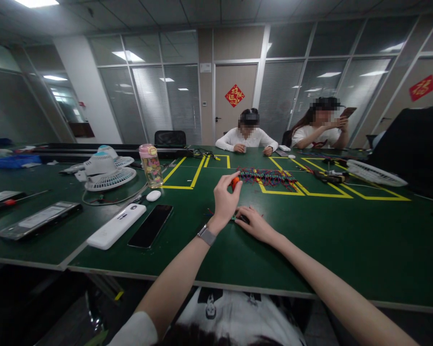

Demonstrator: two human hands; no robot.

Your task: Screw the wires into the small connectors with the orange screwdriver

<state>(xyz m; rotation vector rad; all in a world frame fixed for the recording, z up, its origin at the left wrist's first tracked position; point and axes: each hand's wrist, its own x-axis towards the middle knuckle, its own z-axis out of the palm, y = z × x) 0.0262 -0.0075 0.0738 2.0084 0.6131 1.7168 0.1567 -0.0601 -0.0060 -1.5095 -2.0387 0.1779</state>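
My left hand (226, 194), with a watch on its wrist, is closed around the orange handle (235, 181) of what looks like a screwdriver, held upright. The hand hides its shaft. Just below and to the right, my right hand (255, 224) rests on the table with its fingers curled, pinching a small green connector (234, 218). Thin red and blue wires (210, 212) stick out to the left of it, partly behind my left wrist. Beyond both hands lies a row of green connectors with red and blue wires (269, 177).
On the left are a phone (150, 226), a white power bank (117, 226), a white case (153, 195), a pink-lidded bottle (151, 166) and white fans (106, 170). Yellow tape (285, 191) marks the green table. Two people sit opposite; a dark monitor (411, 149) stands right.
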